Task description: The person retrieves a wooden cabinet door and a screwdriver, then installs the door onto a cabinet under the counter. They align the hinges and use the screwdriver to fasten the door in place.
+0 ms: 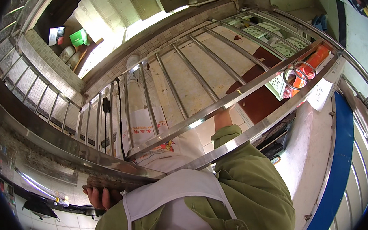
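Note:
My left hand [100,197] is low in the picture, its fingers curled around the edge of a rough brown slab [111,183] just under a steel rail [57,140]. My right arm, in a green sleeve [248,183], reaches up to a slanted steel grille [220,104]. Only the wrist of my right hand [222,118] shows; the fingers are hidden behind a bar. I wear a white apron [175,203] over the green jacket.
A white plastic bag with red print [145,129] and a black cable [120,109] hang on the grille bars. Two steel rings [299,73] and an orange object [317,59] sit at the grille's upper right. A blue band [337,174] runs down the right side.

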Tool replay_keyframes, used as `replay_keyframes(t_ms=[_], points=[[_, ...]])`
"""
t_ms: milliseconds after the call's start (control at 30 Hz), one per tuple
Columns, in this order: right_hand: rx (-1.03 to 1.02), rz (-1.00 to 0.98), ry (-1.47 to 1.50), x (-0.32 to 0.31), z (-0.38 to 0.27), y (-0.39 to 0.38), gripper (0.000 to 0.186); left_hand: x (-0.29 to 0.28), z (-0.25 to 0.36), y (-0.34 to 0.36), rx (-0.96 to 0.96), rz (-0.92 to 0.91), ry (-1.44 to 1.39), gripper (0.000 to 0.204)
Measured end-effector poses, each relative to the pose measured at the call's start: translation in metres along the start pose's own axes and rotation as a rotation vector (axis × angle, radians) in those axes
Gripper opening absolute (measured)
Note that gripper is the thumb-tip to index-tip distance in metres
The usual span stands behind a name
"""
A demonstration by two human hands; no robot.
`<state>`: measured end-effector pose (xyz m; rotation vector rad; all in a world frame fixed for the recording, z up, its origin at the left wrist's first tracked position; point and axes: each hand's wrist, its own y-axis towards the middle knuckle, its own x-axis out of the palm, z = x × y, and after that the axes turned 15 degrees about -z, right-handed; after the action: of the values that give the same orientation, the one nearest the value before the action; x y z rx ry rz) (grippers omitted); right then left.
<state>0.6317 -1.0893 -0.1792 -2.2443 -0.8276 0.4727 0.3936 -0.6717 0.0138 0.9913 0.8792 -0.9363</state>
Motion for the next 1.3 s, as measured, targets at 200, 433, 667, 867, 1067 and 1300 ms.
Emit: replay_keyframes(t_ms=[200,433,667,867,1067,1300], points=[[0.002,-0.019,0.004,0.0,0.001,0.0,0.052,0.009,0.022,0.03,-0.037,0.032,-0.008,0.032],[-0.001,-0.072,0.048,0.0,0.003,0.0,0.053,-0.021,0.04,0.046,-0.17,-0.313,-0.092,0.026],[0.031,-0.232,0.127,0.032,-0.009,-0.024,0.061,-0.033,0.052,0.063,-0.161,-0.442,-0.167,0.033],[-0.093,-0.478,0.086,0.008,0.01,0.005,0.034,-0.041,0.053,0.05,-0.193,-0.307,-0.383,0.035],[-0.006,-0.515,-0.367,0.002,0.011,-0.052,0.025,-0.078,0.046,-0.025,-0.267,-0.24,-0.19,0.036],[0.025,-0.484,-0.504,-0.032,0.035,-0.053,0.019,-0.091,0.005,-0.104,-0.301,-0.049,-0.045,0.055]])
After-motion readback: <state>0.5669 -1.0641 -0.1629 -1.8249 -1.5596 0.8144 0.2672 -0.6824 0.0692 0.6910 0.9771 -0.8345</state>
